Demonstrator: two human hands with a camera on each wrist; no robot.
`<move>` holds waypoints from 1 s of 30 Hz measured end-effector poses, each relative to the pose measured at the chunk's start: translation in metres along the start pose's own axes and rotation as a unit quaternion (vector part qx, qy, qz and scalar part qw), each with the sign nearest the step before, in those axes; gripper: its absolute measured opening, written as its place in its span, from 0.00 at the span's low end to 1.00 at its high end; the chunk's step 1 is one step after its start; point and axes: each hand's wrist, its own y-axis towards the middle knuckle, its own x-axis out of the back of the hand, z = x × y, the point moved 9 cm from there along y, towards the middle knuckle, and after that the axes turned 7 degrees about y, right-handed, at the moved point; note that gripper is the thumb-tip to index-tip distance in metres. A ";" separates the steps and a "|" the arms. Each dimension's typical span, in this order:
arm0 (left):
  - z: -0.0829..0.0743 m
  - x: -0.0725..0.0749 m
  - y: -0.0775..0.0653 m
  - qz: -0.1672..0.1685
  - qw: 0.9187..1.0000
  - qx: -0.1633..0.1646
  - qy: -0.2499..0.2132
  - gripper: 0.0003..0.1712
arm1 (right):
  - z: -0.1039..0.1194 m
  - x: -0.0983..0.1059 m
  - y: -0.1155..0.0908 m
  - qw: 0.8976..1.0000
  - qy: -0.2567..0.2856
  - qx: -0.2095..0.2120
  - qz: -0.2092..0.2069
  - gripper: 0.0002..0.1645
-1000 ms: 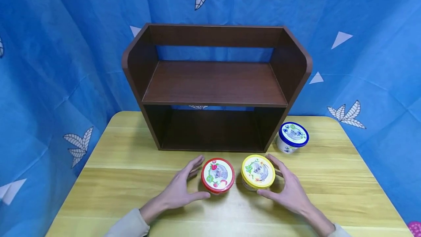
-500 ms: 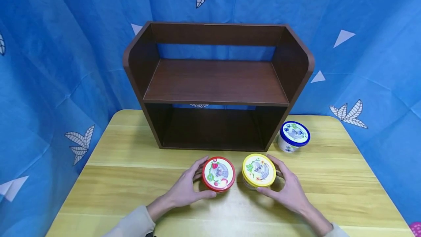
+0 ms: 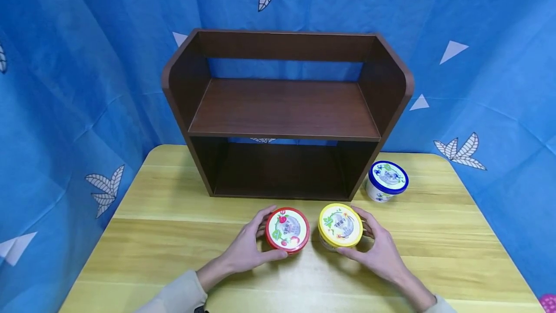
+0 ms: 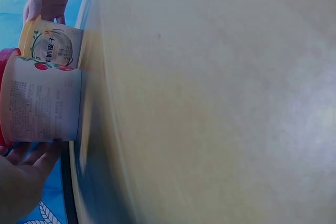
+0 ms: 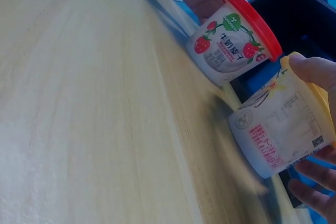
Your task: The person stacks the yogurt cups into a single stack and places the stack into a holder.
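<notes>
A red-lidded tub [image 3: 287,230] with strawberry prints stands upright on the table, and my left hand [image 3: 248,251] grips it from the left, thumb at the near side and fingers behind. To its right is a yellow-lidded tub [image 3: 340,225], which my right hand [image 3: 382,254] holds from the right in the same way. A small gap separates the two tubs. In the left wrist view the red-lidded tub [image 4: 42,100] overlaps the yellow-lidded tub [image 4: 55,43]. The right wrist view shows the printed side of the yellow-lidded tub [image 5: 281,129] between thumb and fingers.
Behind the tubs stands a dark brown two-tier shelf [image 3: 284,110]. A blue-lidded tub [image 3: 386,180] sits on the wooden table [image 3: 173,231] by the shelf's right side. A blue patterned curtain [image 3: 478,62] hangs around the table's back and sides.
My left hand has moved right and closed round the red-lidded tub, its thumb now at the lid's near edge. My right hand stays on the yellow-lidded tub.
</notes>
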 end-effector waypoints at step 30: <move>0.001 -0.001 -0.001 0.000 1.000 0.010 0.001 0.55 | 0.000 0.001 0.002 1.000 0.003 -0.013 0.005 0.59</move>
